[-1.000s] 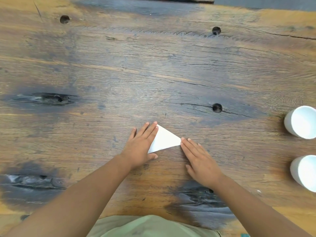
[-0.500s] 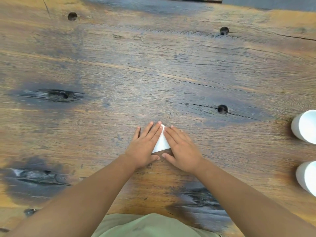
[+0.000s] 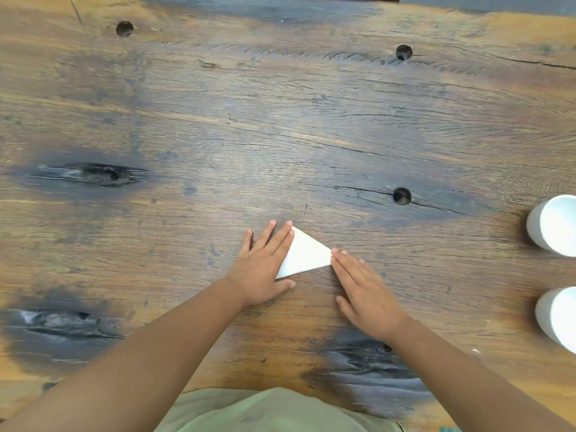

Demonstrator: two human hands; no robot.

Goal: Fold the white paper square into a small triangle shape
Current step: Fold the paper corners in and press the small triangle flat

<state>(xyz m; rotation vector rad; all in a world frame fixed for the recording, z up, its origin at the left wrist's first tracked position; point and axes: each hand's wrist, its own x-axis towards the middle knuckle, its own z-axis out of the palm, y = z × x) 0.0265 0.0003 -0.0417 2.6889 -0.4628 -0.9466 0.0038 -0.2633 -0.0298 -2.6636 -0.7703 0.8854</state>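
Left hand (image 3: 265,266) flat and spread, palm down, pressed on the left part of the paper (image 3: 307,254); not gripping, only pinning. Right hand (image 3: 364,288) also flat with fingers extended, resting on the surface (image 3: 311,135), fingertips (image 3: 335,251) touching the right tip of the paper. Hands apart, with the exposed white triangle between them. Nothing clamped in either hand.

Paper already folded to a triangle, lying flat on the surface, near edge running from under the left palm toward the right fingertips. Part beneath the left hand hidden; alignment of the layers there not verifiable.

Likely step: flattening or creasing the fold.

Hazards from this position:
- Layer slip. Cause: uneven pressure from the left hand while the right fingertips push at the tip; smooth paper on worn wood likely to slide. Result: offset edges, crooked crease.
- Bent or crumpled tip. Cause: inward push by the right fingertips against the point rather than a downward press.
- Spring-back. Cause: release of both hands before the crease is fully set.
- Snagging. Cause: cracks and knot holes (image 3: 402,195) in the surface, just beyond the hands, if the paper is dragged forward.
- Contact with the two white cups (image 3: 551,224), well to the right of the right hand. Cause: wide outward sweep of that arm.
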